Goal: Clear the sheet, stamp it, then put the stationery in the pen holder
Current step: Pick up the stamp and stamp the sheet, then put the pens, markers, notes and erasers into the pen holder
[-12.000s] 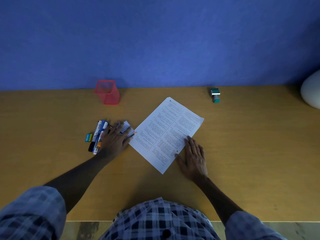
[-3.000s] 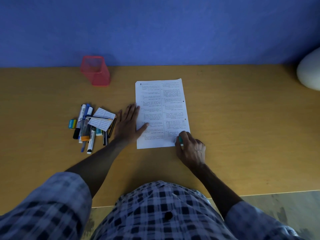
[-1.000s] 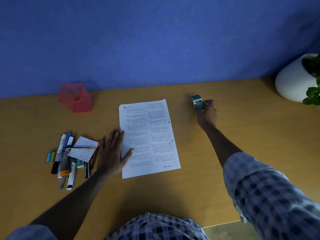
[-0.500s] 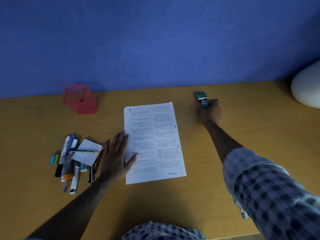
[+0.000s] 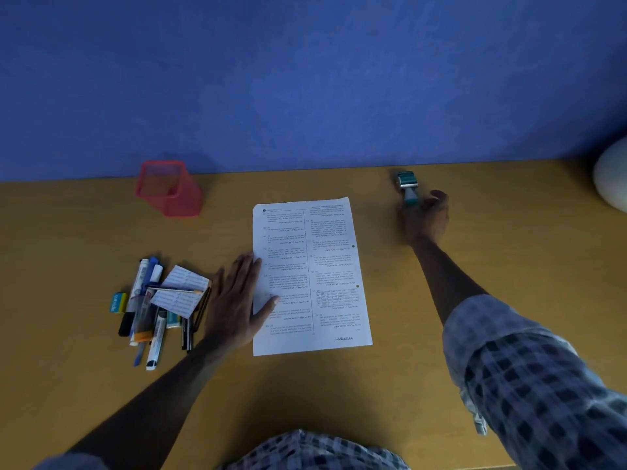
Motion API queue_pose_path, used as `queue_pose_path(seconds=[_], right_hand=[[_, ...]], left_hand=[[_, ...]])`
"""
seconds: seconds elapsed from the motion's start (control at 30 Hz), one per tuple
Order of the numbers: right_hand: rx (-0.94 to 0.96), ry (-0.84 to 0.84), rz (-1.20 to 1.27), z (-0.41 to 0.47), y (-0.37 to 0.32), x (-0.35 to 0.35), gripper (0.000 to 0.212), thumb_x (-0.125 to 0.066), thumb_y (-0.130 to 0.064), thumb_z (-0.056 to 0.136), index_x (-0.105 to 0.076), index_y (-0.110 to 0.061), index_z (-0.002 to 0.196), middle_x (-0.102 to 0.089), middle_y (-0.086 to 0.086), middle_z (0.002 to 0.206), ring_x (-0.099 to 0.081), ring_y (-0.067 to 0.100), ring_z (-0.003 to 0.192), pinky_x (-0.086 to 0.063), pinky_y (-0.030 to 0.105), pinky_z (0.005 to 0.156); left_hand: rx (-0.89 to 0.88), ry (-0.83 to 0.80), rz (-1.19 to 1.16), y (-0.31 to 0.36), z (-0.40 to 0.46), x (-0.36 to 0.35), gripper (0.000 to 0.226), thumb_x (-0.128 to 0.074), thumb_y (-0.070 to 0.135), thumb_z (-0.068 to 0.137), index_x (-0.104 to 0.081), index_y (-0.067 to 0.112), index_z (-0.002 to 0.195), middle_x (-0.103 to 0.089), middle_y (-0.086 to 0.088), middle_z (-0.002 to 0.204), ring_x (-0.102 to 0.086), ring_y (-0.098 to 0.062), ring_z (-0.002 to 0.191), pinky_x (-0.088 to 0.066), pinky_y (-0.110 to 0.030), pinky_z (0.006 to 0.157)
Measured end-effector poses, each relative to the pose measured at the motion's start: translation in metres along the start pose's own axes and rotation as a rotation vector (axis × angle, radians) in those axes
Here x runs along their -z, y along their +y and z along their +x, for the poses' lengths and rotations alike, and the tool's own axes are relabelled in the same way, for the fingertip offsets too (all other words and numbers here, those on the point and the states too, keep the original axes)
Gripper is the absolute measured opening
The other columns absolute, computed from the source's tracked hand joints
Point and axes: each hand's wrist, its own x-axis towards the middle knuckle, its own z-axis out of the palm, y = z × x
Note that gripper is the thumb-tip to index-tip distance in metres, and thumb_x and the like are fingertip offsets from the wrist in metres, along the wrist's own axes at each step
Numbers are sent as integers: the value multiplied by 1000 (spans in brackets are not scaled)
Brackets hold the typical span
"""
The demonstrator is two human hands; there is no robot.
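since half a second ago my right hand has loosened beside the stamp lying on the table; whether they touch, i cannot tell. left hand spread flat, thumb on the sheet. pens heaped left, holder behind.

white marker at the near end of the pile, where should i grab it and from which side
Take the white marker by its near half with a pinch across the barrel, coming from above and the near side. It lies flat, pointing away from the person; its far end runs under the paper slips, while the capped near end juts clear of the pile.
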Motion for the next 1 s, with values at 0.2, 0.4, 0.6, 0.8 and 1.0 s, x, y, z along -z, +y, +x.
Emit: queue_pose_path(seconds=[0.2,0.4,0.6,0.8,1.0], right_hand=[[-40,23,107,-25,20,9,60,-76,-17,76,-49,-13,130,-59,8,122,-58,22,106,-47,30,85],[-29,-57,127,-61,36,25,46,-71,-19,81,-56,-16,123,-62,9,120,-60,26,107,-52,40,91],[227,-119,86,-129,11,28,38,-69,-18,86,-57,-14,122,-58,5,125,-55,17,111,-46,31,86],[380,-293,98,-185,-11,1,33,-66,-21,88,-58,-21,120,-56,-1,126,-55,10,108,-52,36,82],[470,-418,23,-230,-24,-31,27,-66,-23,88,-59,-22,115,-59,-6,124,-58,11,106,-53,40,82]], left_hand=[[7,-16,-7,0,-1,4,79,-26,67,94,-16,18,155,-15,-3,163,-12,-20,150,-14,-49,120],[-27,29,-173,-3,-6,11,69,-36,55,97,-27,14,151,-27,-8,159,-23,-24,147,-25,-50,117],[44,249,-176,-12,-32,26,47,-52,41,92,-58,9,126,-42,-12,149,-39,-27,137,-37,-42,107],[166,357,-122,-48,-61,41,41,-51,38,89,-64,14,119,-54,-13,135,-53,-32,121,-43,-43,99],[237,380,-122,-86,-82,53,41,-52,33,86,-60,13,120,-55,-6,132,-51,-26,124,-44,-45,96]])
